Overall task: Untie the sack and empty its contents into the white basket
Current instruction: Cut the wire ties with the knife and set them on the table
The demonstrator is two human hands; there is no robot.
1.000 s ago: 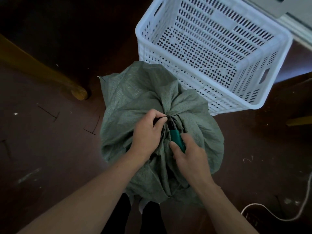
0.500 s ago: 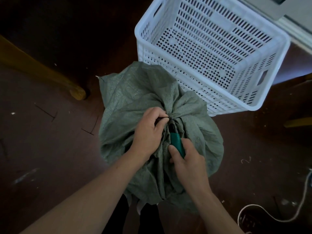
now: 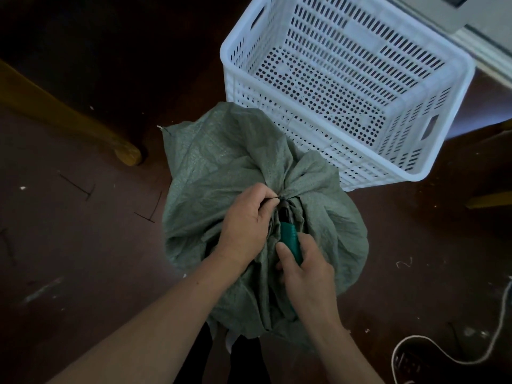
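Sack still tied, both grips at its neck

The green woven sack (image 3: 221, 167) stands on the dark floor (image 3: 83, 259) right in front of me, its mouth gathered into a knot under a thin dark tie (image 3: 273, 199). My left grip (image 3: 243, 223) pinches that tie beside the knot, fingers curled. My right grip (image 3: 307, 275) is wrapped round a teal-handled tool (image 3: 289, 241), whose dark tip points up into the knot; I cannot tell what kind of tool it is. The white basket (image 3: 225, 59) sits just behind the sack, its near wall partly covered by the sack's top fold. A wooden leg (image 3: 124, 151) lies off to the left, and a white cord (image 3: 410, 338) curls on the floor at lower right.
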